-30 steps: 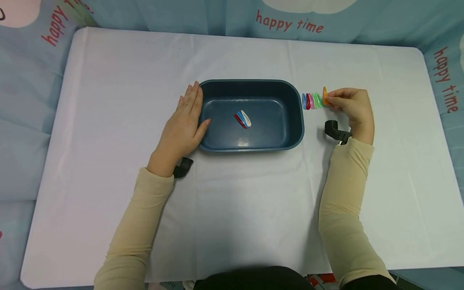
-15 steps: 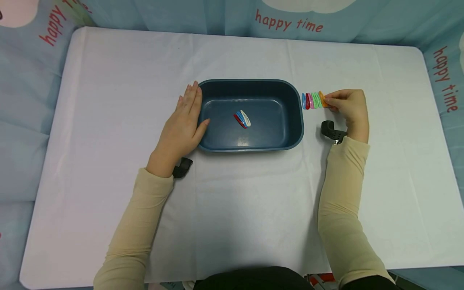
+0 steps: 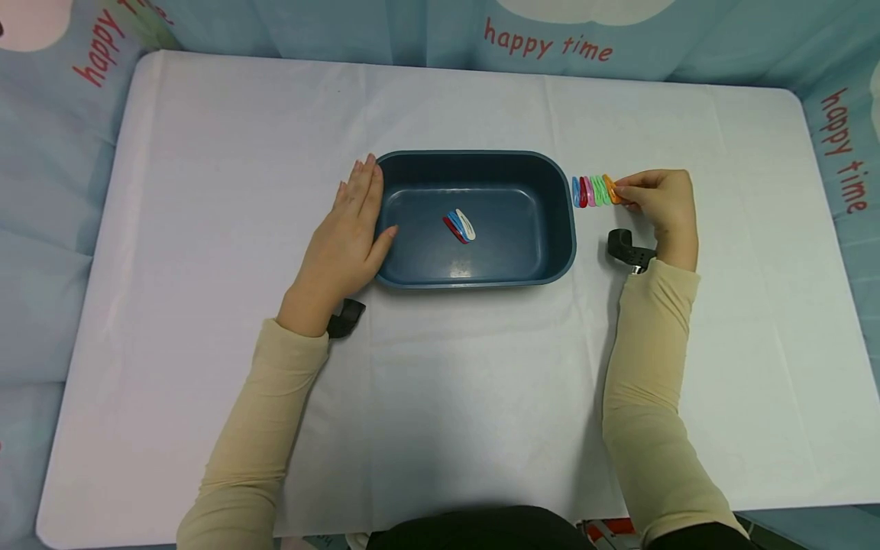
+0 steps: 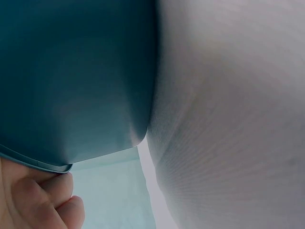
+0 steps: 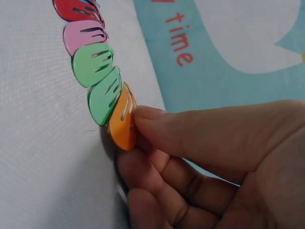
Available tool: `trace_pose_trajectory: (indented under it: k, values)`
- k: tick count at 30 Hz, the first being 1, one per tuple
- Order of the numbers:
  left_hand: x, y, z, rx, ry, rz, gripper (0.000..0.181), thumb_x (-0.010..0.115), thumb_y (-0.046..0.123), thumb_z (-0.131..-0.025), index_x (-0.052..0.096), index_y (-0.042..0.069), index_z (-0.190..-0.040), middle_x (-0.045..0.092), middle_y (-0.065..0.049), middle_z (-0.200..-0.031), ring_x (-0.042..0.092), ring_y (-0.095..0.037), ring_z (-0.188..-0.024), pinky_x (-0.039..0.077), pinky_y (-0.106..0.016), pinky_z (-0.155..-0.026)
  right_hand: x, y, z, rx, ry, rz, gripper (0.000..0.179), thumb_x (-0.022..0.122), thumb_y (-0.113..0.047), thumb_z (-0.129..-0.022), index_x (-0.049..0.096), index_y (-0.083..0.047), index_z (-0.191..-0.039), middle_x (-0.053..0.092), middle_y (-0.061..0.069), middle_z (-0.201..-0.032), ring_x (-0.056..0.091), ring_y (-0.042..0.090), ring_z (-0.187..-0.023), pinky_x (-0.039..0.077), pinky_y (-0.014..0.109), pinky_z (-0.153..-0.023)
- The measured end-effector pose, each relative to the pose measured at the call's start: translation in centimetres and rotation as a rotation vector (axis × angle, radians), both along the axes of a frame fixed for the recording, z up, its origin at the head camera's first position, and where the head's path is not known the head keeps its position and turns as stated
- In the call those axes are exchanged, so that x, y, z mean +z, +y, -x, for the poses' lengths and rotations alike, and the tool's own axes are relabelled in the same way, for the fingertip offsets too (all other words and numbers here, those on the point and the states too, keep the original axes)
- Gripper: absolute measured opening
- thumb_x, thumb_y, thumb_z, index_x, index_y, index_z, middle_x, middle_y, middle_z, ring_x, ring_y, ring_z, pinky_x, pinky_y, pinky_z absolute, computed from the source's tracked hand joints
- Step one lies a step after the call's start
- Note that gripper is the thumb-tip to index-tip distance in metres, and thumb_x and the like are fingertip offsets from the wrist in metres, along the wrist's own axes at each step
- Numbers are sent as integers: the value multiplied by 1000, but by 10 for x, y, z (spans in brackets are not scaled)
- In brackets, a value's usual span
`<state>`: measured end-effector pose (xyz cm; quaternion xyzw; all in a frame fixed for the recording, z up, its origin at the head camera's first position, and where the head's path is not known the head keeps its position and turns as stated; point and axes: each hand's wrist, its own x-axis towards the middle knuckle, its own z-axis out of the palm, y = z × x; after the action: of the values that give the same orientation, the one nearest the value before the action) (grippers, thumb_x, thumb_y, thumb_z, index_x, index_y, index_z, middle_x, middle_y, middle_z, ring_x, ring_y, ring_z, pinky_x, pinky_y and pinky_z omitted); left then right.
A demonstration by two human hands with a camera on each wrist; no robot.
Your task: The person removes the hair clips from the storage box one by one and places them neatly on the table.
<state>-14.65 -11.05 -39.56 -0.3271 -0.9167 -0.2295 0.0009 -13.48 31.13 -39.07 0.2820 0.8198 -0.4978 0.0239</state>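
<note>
Orange clip (image 5: 121, 130), pinched by right hand (image 3: 664, 202), lowered to row (image 3: 598, 191) leftward | left hand (image 3: 344, 238) straight-fingered against tub (image 3: 507, 225) | row likely lengthened

The downward head view shares tub (image 3: 474, 286) and clips (image 5: 85, 67) with close wrist views.
</note>
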Motion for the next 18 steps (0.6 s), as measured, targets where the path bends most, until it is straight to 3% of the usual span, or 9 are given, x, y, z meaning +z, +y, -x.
trace_pose_trajectory:
  k: [18]
  values:
    - [0,0,0,2,-2,9,67,42,27,-100,8,-8,-147,3,-19,-156,0,-24,-144,6,-39,-114,4,1,-3,-37,-4,26,11,71,-6,-83,74,-13,-75,63,-11,-71,58,3,-61,47,12,-58]
